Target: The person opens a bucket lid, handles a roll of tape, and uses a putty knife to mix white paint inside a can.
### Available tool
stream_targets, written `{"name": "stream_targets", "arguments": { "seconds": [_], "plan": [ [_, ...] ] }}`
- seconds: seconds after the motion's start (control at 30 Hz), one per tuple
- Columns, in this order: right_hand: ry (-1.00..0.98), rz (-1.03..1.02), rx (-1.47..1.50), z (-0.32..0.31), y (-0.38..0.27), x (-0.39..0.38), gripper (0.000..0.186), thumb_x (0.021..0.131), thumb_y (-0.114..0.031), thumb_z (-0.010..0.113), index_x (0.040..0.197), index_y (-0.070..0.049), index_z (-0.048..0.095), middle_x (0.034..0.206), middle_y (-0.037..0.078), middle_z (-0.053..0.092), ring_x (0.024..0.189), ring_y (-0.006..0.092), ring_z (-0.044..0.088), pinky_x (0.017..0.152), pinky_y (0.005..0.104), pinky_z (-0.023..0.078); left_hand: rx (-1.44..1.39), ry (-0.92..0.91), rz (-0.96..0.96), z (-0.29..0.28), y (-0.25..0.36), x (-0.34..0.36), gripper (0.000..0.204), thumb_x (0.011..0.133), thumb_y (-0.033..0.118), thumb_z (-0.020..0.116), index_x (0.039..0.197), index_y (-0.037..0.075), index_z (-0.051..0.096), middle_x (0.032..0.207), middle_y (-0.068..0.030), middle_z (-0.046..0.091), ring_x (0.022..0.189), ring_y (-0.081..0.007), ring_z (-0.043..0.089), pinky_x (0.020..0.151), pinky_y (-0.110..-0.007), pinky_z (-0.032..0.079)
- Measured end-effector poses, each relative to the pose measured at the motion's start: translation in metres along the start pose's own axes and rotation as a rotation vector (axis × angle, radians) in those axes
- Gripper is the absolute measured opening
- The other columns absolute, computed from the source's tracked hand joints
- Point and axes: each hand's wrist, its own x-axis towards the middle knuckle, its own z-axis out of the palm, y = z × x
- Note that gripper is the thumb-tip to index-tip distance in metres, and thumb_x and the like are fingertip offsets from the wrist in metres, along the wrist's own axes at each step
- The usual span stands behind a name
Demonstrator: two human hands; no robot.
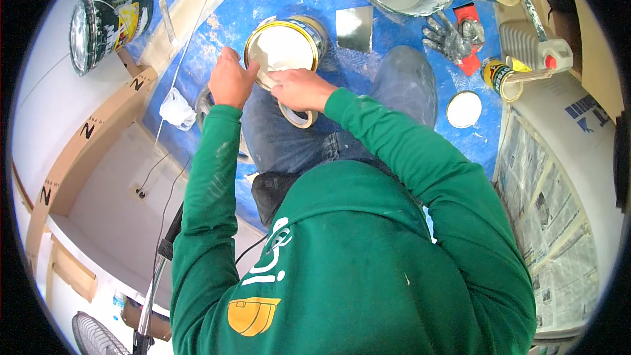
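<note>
Just beyond your left knee, over the blue paint-spattered floor covering [355,79], a dark cylindrical paint can [321,31] is leaning its gold-rimmed white end toward you, its long axis running forward and slightly rightward. Your left hand [231,79] is curving half-open beside the rim, its hold impossible to tell; your right hand [301,89] is curling its fingers at the near rim, and a beige ring-shaped tape roll [309,120] is hanging below, its grip unclear.
</note>
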Motion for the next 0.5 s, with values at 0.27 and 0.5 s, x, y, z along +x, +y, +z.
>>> {"name": "stream_targets", "arguments": {
  "seconds": [0.27,0.5],
  "plan": [
    [0.045,-0.056,0.127,-0.024,-0.002,-0.024,0.049,0.093,-0.022,0.055,0.139,-0.008,0.058,0.115,0.025,0.070,0.106,0.0434,0.067,0.094,0.0480,0.052,-0.211,0.120,-0.092,-0.020,0.004,-0.025,0.032,0.088,0.028,0.074,0.103,0.002,0.063,0.084,-0.0169,0.070,0.077,-0.0365,0.069,0.071,-0.045,0.054],
    [-0.057,-0.128,0.005,-0.085,-0.038,-0.100,0.062,0.086,-0.018,0.061,0.146,-0.010,0.047,0.101,0.020,0.072,0.089,0.0426,0.069,0.079,0.0507,0.053,-0.725,0.030,0.197,-0.065,0.035,-0.068,0.022,0.099,0.010,0.061,0.118,0.001,0.068,0.107,-0.0163,0.072,0.100,-0.0248,0.069,0.090,-0.035,0.052]
  ]
}}
